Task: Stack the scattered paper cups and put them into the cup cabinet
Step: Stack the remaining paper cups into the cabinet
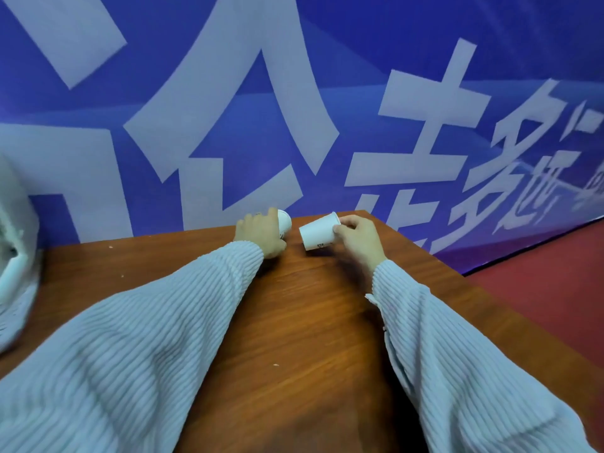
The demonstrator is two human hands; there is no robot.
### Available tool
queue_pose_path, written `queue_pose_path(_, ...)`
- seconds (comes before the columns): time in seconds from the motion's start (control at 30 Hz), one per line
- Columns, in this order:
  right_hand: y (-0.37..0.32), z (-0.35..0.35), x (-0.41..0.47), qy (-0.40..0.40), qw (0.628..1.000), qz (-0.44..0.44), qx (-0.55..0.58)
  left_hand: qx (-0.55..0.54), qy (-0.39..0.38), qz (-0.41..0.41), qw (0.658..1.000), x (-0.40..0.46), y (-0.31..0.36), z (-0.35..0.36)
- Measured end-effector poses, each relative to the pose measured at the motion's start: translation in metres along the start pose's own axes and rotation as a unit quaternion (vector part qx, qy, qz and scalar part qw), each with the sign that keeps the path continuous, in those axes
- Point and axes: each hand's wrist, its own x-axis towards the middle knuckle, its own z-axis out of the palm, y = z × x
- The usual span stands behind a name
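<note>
Two white paper cups are at the far end of a brown wooden table [294, 322]. My left hand [260, 233] grips one cup [285, 222], which is mostly hidden behind the fingers, only its end showing to the right of the hand. My right hand [358, 238] holds the other cup [318, 232] tilted on its side, its wide end pointing toward the left hand and dark print near that end. A small gap separates the two cups. The cup cabinet is not in view.
A blue banner [294, 109] with large white characters stands right behind the table's far edge. A white object [16, 263] sits at the table's left edge. Red floor [549, 282] lies beyond the table's right edge.
</note>
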Motion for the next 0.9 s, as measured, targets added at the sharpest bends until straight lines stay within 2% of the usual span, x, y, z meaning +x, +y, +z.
queue_pose_path(0.2,-0.048,-0.004,-0.057,-0.004,0.998,-0.053,-0.016,-0.179,0.009,-0.026,0.983,-0.076,-0.016,-0.049)
queue_pose_path(0.4,-0.092,0.024,-0.104,-0.035,0.997,-0.068,0.017,-0.239,0.052,-0.04,0.969,-0.153,-0.051,-0.097)
queue_pose_path(0.63,-0.146,0.079,-0.156,-0.082,0.989,-0.105,0.066,-0.299,0.165,-0.151,0.928,-0.222,-0.121,-0.151)
queue_pose_path(0.8,-0.193,0.137,-0.198,-0.116,0.969,-0.215,0.041,-0.286,0.31,-0.171,0.891,-0.276,-0.175,-0.185)
queue_pose_path(0.9,-0.223,0.177,-0.22,-0.138,0.956,-0.255,0.045,-0.27,0.362,-0.172,0.876,-0.3,-0.204,-0.203)
